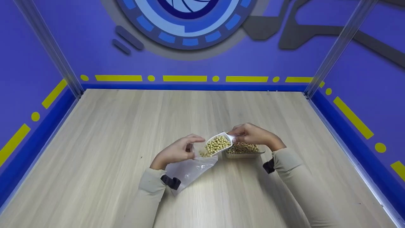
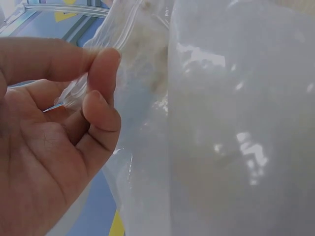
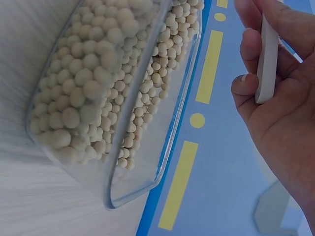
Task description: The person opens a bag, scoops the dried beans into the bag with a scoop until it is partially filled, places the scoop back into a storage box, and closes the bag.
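White plastic meets pale round beans (image 1: 218, 144) in the head view, where a loaded white scoop (image 1: 230, 137) is held at the mouth of a clear plastic bag (image 1: 192, 171), its front edge turned toward 7 o'clock. The person's right hand (image 1: 253, 134), at 2 o'clock from the scoop, has its fingers closed around the handle. At 9 o'clock, the left hand (image 1: 175, 150) holds the bag near its opening, thumb and index finger spread around it; whether the index fingertip touches the scoop cannot be told. Just beside the scoop, toward 4 o'clock, a transparent container (image 1: 243, 155) of the same beans sits on a wood-grain table (image 1: 110, 152), partly beneath the right hand. Beige sleeves (image 1: 299, 174) cover both forearms. Purple-blue walls (image 1: 196, 68) with yellow markings rise at 12 o'clock.

From the left wrist, the hand appears at 9 o'clock, fingers curled inward and pinching the bag near its ribbed edge (image 2: 129, 37). Cloudy, glossy plastic spreads from 12 to 5 o'clock.

From the right wrist, the container stretches from 9 to 12 o'clock, heaped with beans. At 2 o'clock, well-bent fingers and thumb grip the white handle (image 3: 268, 61), apart from the container's wall.
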`<action>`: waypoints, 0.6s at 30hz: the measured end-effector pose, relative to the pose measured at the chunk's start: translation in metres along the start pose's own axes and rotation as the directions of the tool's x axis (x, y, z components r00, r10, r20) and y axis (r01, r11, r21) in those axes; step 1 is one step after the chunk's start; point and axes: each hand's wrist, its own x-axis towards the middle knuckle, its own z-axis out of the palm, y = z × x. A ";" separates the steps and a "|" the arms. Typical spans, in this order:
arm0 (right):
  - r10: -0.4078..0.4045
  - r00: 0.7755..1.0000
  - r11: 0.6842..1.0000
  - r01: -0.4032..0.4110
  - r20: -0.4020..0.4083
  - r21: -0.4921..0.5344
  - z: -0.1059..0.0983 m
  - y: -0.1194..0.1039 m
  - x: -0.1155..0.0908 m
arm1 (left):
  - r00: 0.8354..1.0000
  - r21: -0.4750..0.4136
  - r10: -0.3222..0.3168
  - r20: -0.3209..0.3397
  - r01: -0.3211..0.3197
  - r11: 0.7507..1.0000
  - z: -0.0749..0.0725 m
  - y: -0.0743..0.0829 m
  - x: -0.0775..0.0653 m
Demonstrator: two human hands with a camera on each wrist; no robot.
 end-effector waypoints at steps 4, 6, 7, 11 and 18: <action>-0.001 1.000 1.000 0.001 0.001 -0.016 -0.001 -0.001 0.000 | 1.000 0.006 0.005 -0.004 -0.005 1.000 0.000 0.000 0.000; -0.004 1.000 1.000 0.004 0.003 -0.024 -0.001 -0.001 0.000 | 1.000 0.008 0.004 -0.005 -0.004 1.000 0.000 0.000 0.000; -0.004 1.000 1.000 0.005 0.003 -0.026 -0.001 -0.002 0.000 | 1.000 0.009 0.003 -0.006 -0.003 1.000 0.001 0.001 0.000; -0.011 1.000 0.999 0.011 0.009 -0.035 -0.002 -0.002 0.000 | 1.000 0.007 -0.006 -0.006 0.006 1.000 0.001 0.001 0.001; -0.016 1.000 0.999 0.017 0.022 -0.040 -0.003 -0.004 0.001 | 1.000 0.003 -0.013 0.003 0.013 1.000 0.001 0.001 0.001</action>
